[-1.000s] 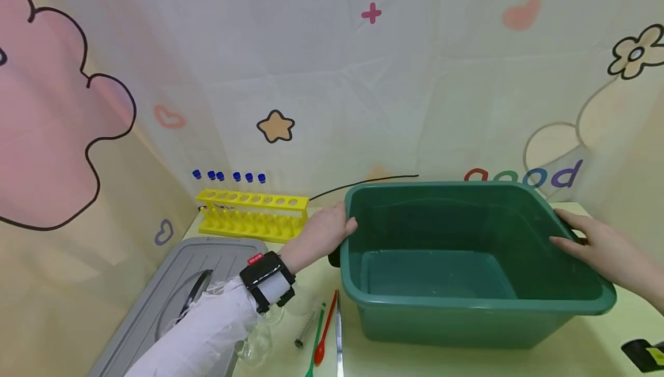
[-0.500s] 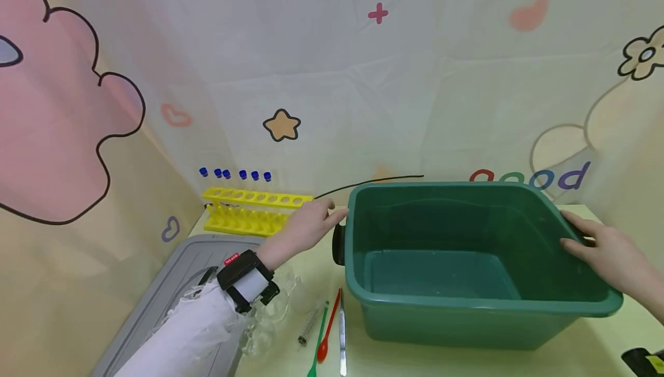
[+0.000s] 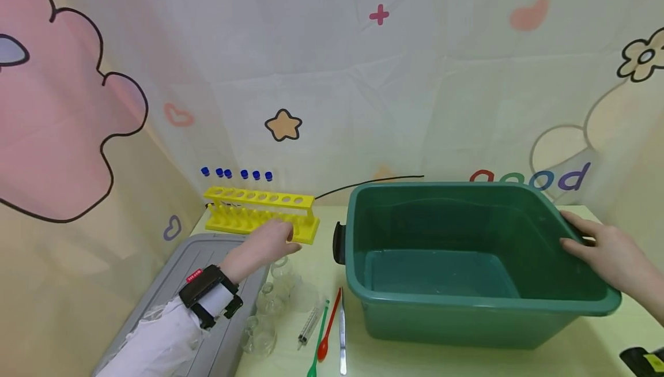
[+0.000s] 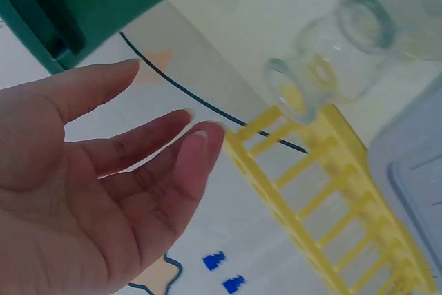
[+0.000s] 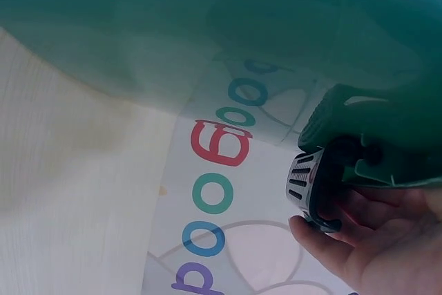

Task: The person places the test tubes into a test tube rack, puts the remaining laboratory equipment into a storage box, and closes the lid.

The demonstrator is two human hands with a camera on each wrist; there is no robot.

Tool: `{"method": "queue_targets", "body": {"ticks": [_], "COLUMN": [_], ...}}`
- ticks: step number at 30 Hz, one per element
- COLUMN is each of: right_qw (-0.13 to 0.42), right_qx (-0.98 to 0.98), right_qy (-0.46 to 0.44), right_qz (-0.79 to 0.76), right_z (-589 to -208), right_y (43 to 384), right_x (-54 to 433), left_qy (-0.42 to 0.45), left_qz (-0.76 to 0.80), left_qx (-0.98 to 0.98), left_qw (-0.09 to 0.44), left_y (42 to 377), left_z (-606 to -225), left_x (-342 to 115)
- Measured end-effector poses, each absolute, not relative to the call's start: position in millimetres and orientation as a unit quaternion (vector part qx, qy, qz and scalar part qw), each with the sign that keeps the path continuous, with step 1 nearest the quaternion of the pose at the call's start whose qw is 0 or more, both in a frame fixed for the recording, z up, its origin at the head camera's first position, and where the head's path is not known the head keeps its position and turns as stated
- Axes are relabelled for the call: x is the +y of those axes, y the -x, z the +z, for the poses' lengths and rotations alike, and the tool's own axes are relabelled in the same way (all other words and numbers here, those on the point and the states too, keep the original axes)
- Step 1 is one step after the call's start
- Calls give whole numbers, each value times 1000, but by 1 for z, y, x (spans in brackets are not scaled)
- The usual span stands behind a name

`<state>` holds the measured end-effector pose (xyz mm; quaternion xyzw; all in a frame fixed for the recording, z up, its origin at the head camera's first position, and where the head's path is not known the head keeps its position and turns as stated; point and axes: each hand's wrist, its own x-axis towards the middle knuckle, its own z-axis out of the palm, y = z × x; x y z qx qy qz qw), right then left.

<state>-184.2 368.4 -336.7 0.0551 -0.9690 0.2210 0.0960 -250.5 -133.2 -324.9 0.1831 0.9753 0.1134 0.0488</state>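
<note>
My right hand [image 3: 609, 250] grips the right rim of a large green plastic tub [image 3: 441, 325], thumb on the inner side. In the right wrist view, its fingers [image 5: 318, 243] curl by a black-and-grey latch [image 5: 304, 181]. My left hand [image 3: 261, 247] holds nothing; it hovers left of the tub, before a yellow test tube rack [image 3: 259, 195]. Its thumb and fingers are apart and loosely bent in the left wrist view. Below it stand several clear glass flasks [image 3: 271, 302]. A black latch [image 3: 339, 243] sits on the tub's left side.
On the table lie a syringe [image 3: 309, 326], a green spoon [image 3: 313, 368], a red spoon [image 3: 324, 349] and metal tweezers [image 3: 343, 342]. A grey lid [image 3: 202, 247] lies at the left. Small blue caps [image 3: 256, 175] show above the rack before the printed backdrop.
My left hand has let go of the tub's left rim and moved left and down toward the flasks. The left latch and the flasks show more fully. The right hand keeps its grip.
</note>
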Motion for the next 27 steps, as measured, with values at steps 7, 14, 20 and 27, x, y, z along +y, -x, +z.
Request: {"method": "queue_targets", "body": {"ticks": [7, 14, 20, 27], "right_qw": [92, 99, 102, 102], "right_qx": [-970, -968, -969, -968], "right_qy": [-46, -44, -44, -41], "right_qz": [220, 225, 220, 225], "right_z": [-338, -340, -340, -339], "right_y": [184, 183, 184, 184], "right_x": [370, 372, 372, 370], "left_qy": [-157, -150, -143, -139], "left_qz": [118, 129, 129, 171], "left_qx": [975, 975, 978, 972], "left_qw": [103, 103, 86, 78], "left_y": [254, 255, 259, 263], "left_z": [-340, -349, -361, -371], "left_x": [-147, -151, -154, -154]}}
